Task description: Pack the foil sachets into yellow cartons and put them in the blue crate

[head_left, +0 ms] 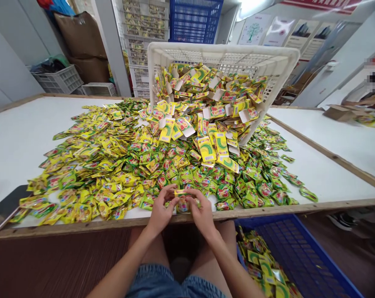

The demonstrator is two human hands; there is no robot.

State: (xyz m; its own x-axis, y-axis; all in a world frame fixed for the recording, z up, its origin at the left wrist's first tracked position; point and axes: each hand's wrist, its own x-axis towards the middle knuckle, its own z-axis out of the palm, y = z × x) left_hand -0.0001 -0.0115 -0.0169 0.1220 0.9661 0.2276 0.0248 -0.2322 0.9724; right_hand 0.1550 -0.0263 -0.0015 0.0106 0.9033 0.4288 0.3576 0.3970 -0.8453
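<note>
In the head camera view, two bare hands meet in the middle, close to the near edge of a white table (16, 124). The left hand (161, 212) has its fingers bent and pinches one end of a small yellow box (180, 192). The right hand (202, 211) pinches the other end, with its fingers bent too. So the small box is between the two hands, just over the near part of the table. Shiny bits show right under it, but I cannot tell if they are in the fingers or on the table.

A big pile of little packets is all around. The yellow packets (113, 192) are mostly on the left, and the green packets (265, 188) are mostly in the middle and on the right. Behind them, a white basket (223, 47) is tipped toward the person. It is full of open boxes (206, 149), and some have spilled out onto the packets.

A black phone (8, 207) lies at the left edge of the table. Down low on the right, beside the person's legs, a blue crate (311, 252) has more yellow and green things in it. At the back there are white crates (144, 25) in a stack and another blue crate (196, 20). A brown cardboard box (344, 112) sits on the table far to the right.
</note>
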